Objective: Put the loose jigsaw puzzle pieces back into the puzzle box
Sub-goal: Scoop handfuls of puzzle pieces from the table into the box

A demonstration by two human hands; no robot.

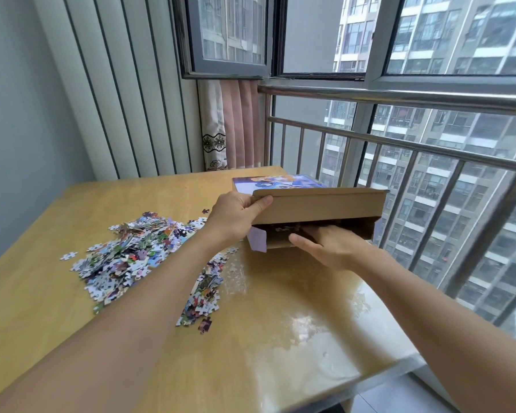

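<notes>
The flat brown cardboard puzzle box [319, 216] with a blue printed top lies on the glossy yellow wooden table [149, 189] at about one o'clock from the table's middle, near the railing-side edge, its open end facing the person and its brown lid flap [322, 204] lifted. The left hand [237, 214] pinches the near left corner of that flap, thumb on top, holding it raised. The right hand [329, 245] reaches into the opening with fingers straight and thumb spread wide; whether it carries anything inside I cannot tell. A few pieces show dimly within the box. The heap of loose colourful jigsaw pieces [131, 251] sprawls at nine o'clock from the box, partly under the left forearm. Behind, at twelve o'clock, hang a pink curtain [239, 123] and a steel railing [399, 96] before the window.
</notes>
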